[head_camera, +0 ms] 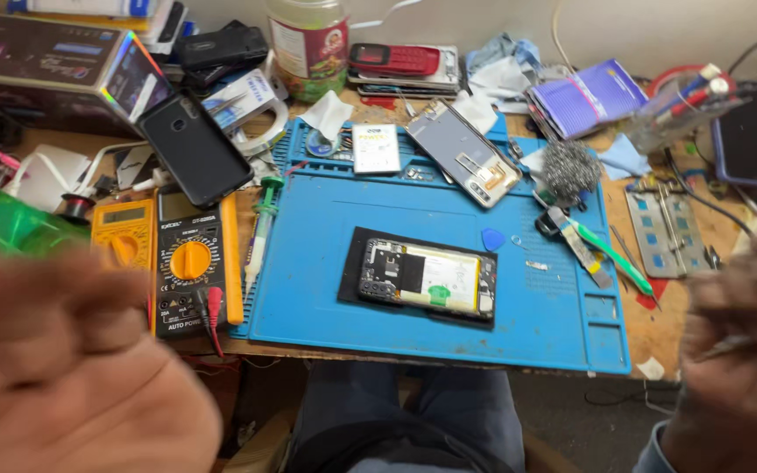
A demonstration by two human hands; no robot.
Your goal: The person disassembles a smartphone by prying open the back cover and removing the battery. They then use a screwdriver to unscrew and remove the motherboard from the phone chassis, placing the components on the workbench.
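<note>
An opened phone lies face down on a black pad in the middle of a blue work mat, its battery and circuit board showing. My left hand is blurred and close to the camera at the lower left, fingers spread, holding nothing. My right hand is blurred at the lower right, fingers curled around a thin metal tool that I cannot make out clearly. Both hands are in front of the desk edge, away from the phone.
Two multimeters sit left of the mat, a black phone case behind them. A phone back cover, a battery, a wire-wool ball, a green-handled tool and a metal strip lie around. Boxes and phones crowd the back.
</note>
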